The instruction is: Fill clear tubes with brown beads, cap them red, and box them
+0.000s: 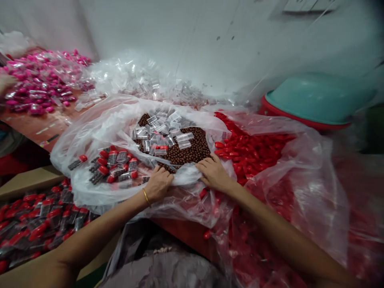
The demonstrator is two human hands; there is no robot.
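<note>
A large clear plastic bag (96,116) lies open on the table, holding small brown balls (196,146) with empty clear containers (162,128) on top. My left hand (159,183) has its fingers curled over the bag's near edge. To its right, my right hand (214,172) grips the same edge beside the brown balls. Filled containers with red caps (112,164) rest on the plastic left of my left hand. Red caps (252,152) fill another clear bag beyond my right hand.
A cardboard box (33,182) of filled red-capped containers stands at lower left. Pink-capped pieces (42,80) are heaped at back left, near another person's hand (6,82). Bagged clear containers (135,78) lie along the wall. A teal basin (318,98) sits at back right.
</note>
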